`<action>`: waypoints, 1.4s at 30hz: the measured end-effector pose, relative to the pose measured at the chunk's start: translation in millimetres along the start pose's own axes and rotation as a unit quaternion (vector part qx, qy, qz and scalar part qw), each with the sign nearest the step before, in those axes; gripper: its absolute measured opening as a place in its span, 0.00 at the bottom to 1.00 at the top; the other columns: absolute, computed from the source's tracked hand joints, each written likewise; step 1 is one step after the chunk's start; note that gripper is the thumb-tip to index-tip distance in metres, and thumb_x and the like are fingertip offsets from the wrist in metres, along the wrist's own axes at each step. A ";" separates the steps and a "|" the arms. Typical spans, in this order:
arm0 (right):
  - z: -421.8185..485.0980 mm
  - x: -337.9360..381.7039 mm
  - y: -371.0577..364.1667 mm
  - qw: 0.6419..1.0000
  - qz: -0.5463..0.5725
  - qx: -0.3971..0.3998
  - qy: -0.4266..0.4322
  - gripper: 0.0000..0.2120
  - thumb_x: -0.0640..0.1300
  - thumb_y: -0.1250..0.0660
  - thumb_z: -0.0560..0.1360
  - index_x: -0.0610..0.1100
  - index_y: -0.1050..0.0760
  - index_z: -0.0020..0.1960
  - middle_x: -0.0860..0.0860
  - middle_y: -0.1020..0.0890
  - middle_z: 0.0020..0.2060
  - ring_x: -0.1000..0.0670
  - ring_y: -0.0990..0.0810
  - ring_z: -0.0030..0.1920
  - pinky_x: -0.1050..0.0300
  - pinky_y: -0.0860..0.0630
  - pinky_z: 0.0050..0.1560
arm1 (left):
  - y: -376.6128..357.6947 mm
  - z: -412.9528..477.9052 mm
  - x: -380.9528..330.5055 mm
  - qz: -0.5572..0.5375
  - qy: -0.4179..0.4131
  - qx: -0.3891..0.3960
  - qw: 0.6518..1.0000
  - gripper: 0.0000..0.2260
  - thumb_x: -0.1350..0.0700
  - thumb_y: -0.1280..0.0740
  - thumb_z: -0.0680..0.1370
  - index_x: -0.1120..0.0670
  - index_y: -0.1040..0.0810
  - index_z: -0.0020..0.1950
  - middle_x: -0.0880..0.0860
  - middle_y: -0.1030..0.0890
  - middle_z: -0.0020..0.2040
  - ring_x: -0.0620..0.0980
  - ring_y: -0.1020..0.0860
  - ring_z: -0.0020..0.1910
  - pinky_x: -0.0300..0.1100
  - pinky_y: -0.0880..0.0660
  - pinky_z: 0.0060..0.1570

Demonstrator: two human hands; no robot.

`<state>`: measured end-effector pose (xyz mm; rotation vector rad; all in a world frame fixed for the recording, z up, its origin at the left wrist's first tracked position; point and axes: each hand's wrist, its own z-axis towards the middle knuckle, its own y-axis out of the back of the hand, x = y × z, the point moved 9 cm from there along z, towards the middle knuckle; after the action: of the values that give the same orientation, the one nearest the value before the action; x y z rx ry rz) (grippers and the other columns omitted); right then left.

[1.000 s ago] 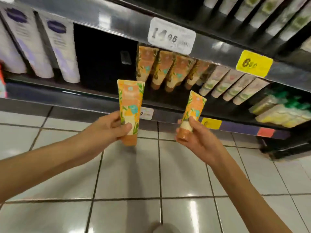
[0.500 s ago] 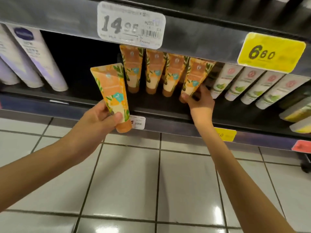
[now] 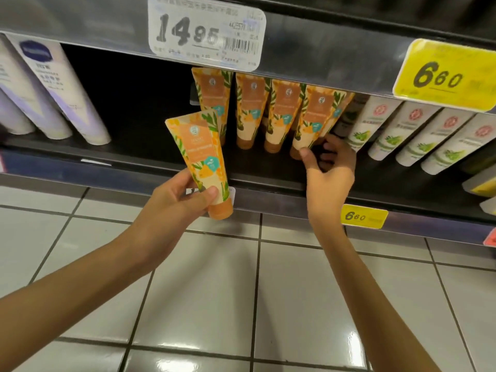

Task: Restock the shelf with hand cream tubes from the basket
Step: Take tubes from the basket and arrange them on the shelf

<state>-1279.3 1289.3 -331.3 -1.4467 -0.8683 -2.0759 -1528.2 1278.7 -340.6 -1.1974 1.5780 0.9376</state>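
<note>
My left hand [image 3: 177, 202] grips an orange floral hand cream tube [image 3: 200, 154] by its lower end, cap down, in front of the dark shelf [image 3: 128, 154]. Three matching orange tubes [image 3: 252, 114] stand cap-down in a row on that shelf. My right hand [image 3: 331, 167] reaches onto the shelf and pinches the cap end of the rightmost orange tube [image 3: 312, 116], thumb in front and fingers curled behind. That tube leans slightly against its neighbours. The basket is out of view.
White and lilac tubes [image 3: 67, 89] stand at the shelf's left, and a dark gap lies between them and the orange row. White tubes with green print [image 3: 402, 130] fill the right. Price tags [image 3: 206, 36] hang on the upper shelf edge. Tiled floor [image 3: 214, 291] lies below.
My right hand carried its tube onto the shelf and set it at the right end of the orange row. My left hand and its tube rose closer to the shelf. The camera moved nearer.
</note>
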 end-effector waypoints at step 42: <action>-52.2 22.5 2.7 0.998 0.000 0.063 0.003 0.11 0.40 0.33 0.74 0.41 0.25 0.56 0.48 0.21 0.43 0.59 0.24 0.40 0.72 0.28 0.39 | -10.5 -3.5 4.9 0.131 -0.026 0.044 0.990 0.11 0.57 0.36 0.77 0.50 0.21 0.57 0.40 0.20 0.52 0.34 0.23 0.53 0.24 0.29 0.51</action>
<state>-1318.9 1249.5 -322.4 -1.3726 -0.9775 -1.9863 -1519.3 1271.6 -344.7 -0.9109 1.7450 1.0448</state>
